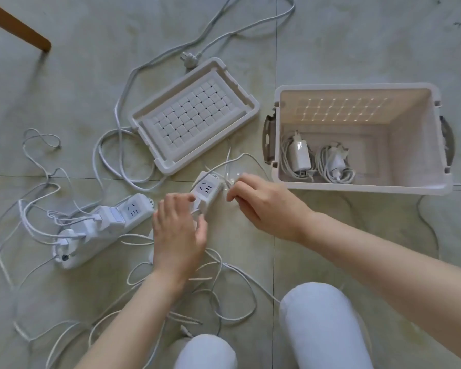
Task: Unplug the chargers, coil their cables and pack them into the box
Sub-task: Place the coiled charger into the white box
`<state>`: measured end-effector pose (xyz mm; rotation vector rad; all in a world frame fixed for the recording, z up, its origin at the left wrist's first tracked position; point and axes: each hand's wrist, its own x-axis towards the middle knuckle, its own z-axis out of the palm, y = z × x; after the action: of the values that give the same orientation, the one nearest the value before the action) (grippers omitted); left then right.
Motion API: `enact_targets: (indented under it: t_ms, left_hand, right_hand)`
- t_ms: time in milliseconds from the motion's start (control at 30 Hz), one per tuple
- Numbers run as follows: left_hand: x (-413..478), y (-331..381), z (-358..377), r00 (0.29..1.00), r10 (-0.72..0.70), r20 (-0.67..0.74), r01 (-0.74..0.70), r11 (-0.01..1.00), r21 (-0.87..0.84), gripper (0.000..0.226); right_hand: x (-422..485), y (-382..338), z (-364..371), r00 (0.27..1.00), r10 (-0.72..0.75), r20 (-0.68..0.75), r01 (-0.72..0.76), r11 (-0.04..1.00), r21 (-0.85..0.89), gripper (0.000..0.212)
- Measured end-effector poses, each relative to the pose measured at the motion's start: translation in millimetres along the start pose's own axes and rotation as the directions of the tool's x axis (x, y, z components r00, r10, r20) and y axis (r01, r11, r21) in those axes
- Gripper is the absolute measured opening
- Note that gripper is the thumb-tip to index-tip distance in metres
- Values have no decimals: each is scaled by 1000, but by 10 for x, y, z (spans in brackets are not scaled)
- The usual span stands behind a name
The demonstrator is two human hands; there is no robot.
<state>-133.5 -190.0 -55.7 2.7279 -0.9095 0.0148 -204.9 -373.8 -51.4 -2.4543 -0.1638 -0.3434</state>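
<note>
Two white power strips lie on the tiled floor. The near strip (pixel 206 189) sits in the middle, and my left hand (pixel 179 230) rests on its lower end with fingers over a charger that is mostly hidden. My right hand (pixel 261 201) pinches a thin white cable (pixel 228 166) just right of that strip. The left strip (pixel 101 225) holds several plugged-in chargers. The white box (pixel 362 185) stands at the right with two coiled chargers (pixel 300 155) (pixel 336 165) inside.
The box lid (pixel 192 115) lies upside down behind the near strip. Loose white cables (pixel 216 286) sprawl over the floor around my knees (pixel 322 323) and at the left. A brown wooden leg (pixel 19 29) stands at the top left.
</note>
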Motion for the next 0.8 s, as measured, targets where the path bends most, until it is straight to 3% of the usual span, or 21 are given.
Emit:
enact_targets:
  t_ms: [67, 167, 233, 300, 333, 400, 500, 633, 800]
  left_hand:
    - [-96, -234, 16, 991, -78, 112, 69, 994, 81, 37]
    - [-146, -389, 21, 963, -32, 269, -11, 987, 157, 42]
    - [-122, -353, -60, 957, -31, 287, 25, 999, 22, 44]
    - [-62, -294, -147, 942, -151, 301, 201, 969, -143, 49]
    - [-40, -289, -146, 938, -187, 291, 242, 956, -167, 50]
    - [-51, -309, -84, 953, -138, 270, 174, 979, -111, 48]
    - [-133, -390, 50, 945, -106, 309, 91, 994, 61, 56]
    - [-206, -434, 160, 956, -136, 258, 88, 978, 188, 48]
    - [-197, -463, 192, 963, -149, 225, 120, 983, 140, 41]
  right_hand:
    - [91, -131, 130, 994, -111, 23, 110, 993, 31, 15]
    - [350, -326, 321, 968, -239, 75, 238, 971, 22, 24]
    - [598, -453, 423, 979, -168, 112, 171, 985, -20, 29]
    - [857, -560, 511, 975, 12, 221, 22, 988, -153, 27]
    - [969, -574, 557, 935, 146, 323, -65, 966, -249, 23]
    - [1123, -515, 662, 755, 411, 512, -231, 896, -378, 24]
    - [1186, -360, 795, 545, 543, 639, -305, 838, -452, 32]
    - [1182, -363, 909, 449, 566, 691, -267, 824, -500, 37]
    - [1280, -449, 933, 403, 589, 700, -285, 808, -516, 32]
